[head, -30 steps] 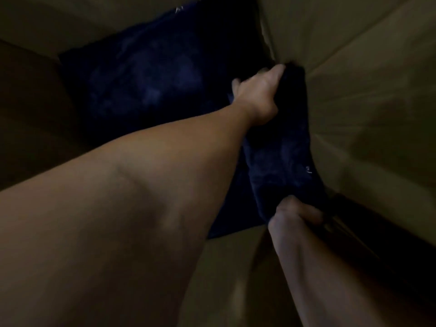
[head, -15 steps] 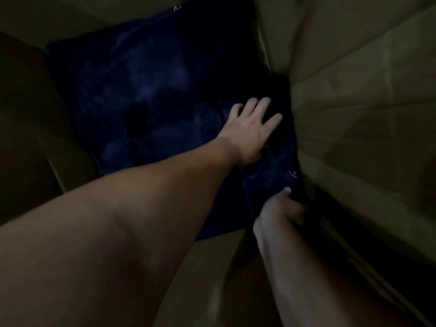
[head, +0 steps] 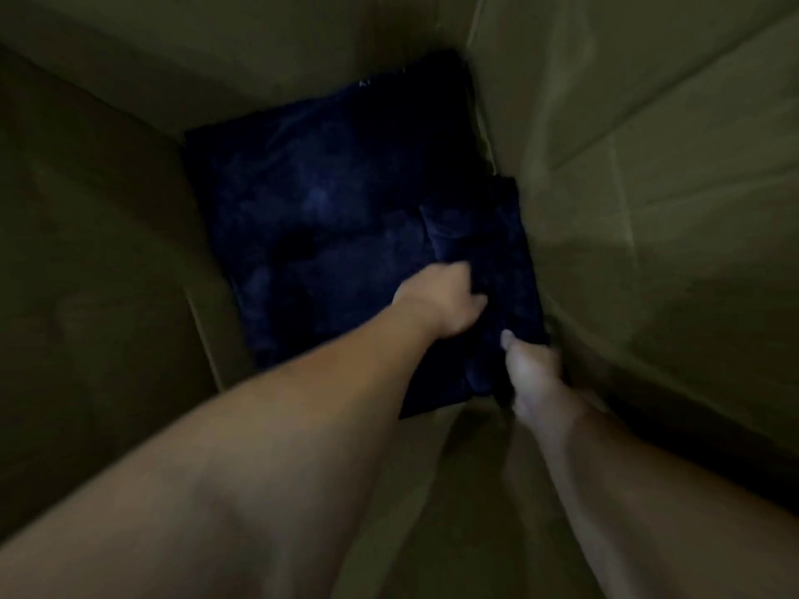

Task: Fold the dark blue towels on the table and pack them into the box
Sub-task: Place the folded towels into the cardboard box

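- Around everything, the cardboard box (head: 648,188) rises in dim walls.
- On the box floor lie folded dark blue towels (head: 311,218).
- Near the box's right wall, the left hand (head: 445,302) grips towel folds.
- Beside that wall, the right hand (head: 534,369) pinches a towel edge.

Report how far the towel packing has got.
Done: dark blue towels already lie flat on the floor of the box. In hand: both arms reach deep inside; the left hand and right hand are on a folded towel beside the right wall, fingers curled into the cloth, apparently settling it. Left: letting go of it. The table is out of view, so any remaining towels cannot be judged.
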A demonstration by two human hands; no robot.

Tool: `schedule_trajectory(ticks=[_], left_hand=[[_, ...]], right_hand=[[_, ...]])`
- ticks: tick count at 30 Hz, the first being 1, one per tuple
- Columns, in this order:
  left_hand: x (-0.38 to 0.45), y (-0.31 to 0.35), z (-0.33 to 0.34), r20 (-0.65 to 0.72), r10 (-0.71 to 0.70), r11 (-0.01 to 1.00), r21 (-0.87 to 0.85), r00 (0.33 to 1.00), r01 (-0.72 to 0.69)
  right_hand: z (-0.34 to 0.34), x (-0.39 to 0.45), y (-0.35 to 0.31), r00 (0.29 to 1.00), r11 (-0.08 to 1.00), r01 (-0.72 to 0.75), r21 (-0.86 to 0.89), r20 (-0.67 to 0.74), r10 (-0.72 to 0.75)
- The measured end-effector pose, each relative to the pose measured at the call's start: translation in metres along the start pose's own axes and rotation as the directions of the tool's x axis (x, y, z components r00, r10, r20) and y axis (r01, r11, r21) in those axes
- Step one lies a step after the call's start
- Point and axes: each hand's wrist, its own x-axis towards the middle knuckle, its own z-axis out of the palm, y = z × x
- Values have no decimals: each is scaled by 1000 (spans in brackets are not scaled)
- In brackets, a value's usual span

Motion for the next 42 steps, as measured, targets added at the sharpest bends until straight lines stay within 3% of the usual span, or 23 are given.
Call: schedule_trajectory(ticks=[3,7,11,15,18,23,27,31,33,36,39,42], left_hand=[[-75,-16,16,28,-225,931,-290,974,223],[-177,-21,27,102,-415,810,-412,904,419],[-265,-12,26,88,-493,734,-492,866,468],[-340,-1,16,18,-495,712,-565,869,418],[-387,1,16,-79,-493,732,-575,866,365],[-443,-4,38,-340,-487,812,-516,804,273],[-470,-22,67,-517,-505,840,-480,691,254],[-486,-56,101,-421,-642,741,-555,641,377],[-485,-73,115,-415,-617,754,-556,669,350],[-481,-93,128,-445,-504,793,-579,740,192],[-476,-103,136,-483,-505,755,-648,716,95],[-482,-105,145,-494,-487,790,-601,720,122]], right_hand=[[-25,-54,0,962,886,265,-380,166,-216],[-60,-133,-4,897,686,423,-592,381,-224],[-88,-200,8,809,384,588,-712,525,-265],[-111,-259,23,731,203,677,-707,616,-293],[-121,-289,34,729,192,675,-712,606,-318],[-124,-321,68,734,173,650,-740,553,-395],[-122,-345,104,641,84,690,-719,553,-532],[-117,-364,146,490,-13,723,-691,526,-695],[-114,-367,163,416,-43,735,-677,500,-759],[-106,-368,182,420,-34,739,-672,501,-757],[-104,-358,196,412,-23,764,-645,515,-752],[-102,-354,207,405,-12,773,-634,509,-759]])
